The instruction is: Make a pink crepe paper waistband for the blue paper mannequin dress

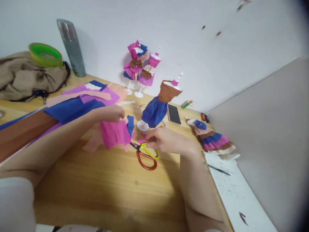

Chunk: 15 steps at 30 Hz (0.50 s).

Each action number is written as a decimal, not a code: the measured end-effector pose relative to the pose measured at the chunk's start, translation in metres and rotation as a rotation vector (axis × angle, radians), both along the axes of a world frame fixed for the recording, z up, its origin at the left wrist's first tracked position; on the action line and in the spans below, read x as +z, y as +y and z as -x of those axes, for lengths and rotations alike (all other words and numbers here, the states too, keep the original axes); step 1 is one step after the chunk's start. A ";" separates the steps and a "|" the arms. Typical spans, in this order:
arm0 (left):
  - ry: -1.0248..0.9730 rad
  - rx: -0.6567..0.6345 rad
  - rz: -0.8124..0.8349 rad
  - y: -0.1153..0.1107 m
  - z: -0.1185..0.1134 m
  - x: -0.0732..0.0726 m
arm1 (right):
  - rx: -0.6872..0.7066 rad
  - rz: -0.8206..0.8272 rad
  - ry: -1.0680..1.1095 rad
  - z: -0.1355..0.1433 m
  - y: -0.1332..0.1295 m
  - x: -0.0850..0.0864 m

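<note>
My left hand (112, 113) is closed in a pinch above a pink crepe paper piece (114, 133). Whatever its fingertips hold is too small to make out. A folded blue paper piece (130, 125) lies just right of it. My right hand (165, 139) pinches a narrow pink paper strip (142, 140) between thumb and fingers. Beneath that hand rest scissors (147, 158) with one red and one yellow handle, their blades partly covered by paper scraps. Behind my right hand stands a small dress form (156, 106) in a brown top and gathered blue skirt.
Stacked coloured paper sheets (74, 108) cover the left side. Two more dressed forms stand by the wall, one with a brown rosette (135, 65). A bottle (73, 51), green tape roll (45, 54), phone (174, 114), layered doll dress (214, 140) and pen (219, 169) surround the work area.
</note>
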<state>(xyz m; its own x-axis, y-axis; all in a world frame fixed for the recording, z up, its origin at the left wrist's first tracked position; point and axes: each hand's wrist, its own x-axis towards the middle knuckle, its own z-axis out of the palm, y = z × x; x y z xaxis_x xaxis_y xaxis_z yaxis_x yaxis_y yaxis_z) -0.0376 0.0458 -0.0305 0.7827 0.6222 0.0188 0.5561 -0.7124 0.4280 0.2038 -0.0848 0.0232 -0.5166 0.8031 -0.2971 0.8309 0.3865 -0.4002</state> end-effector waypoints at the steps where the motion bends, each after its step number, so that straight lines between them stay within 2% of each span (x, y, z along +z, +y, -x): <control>1: 0.051 -0.002 -0.004 0.000 0.000 -0.002 | 0.016 0.015 -0.018 0.008 0.001 -0.005; 4: 0.165 0.029 -0.016 0.001 -0.001 0.000 | 0.030 -0.008 -0.007 0.022 0.004 -0.020; 8: 0.237 0.088 -0.018 -0.004 0.001 0.010 | -0.017 -0.050 0.131 0.026 0.007 -0.036; 15: 0.348 0.134 0.014 -0.011 0.005 0.008 | -0.032 -0.049 0.149 0.030 0.009 -0.048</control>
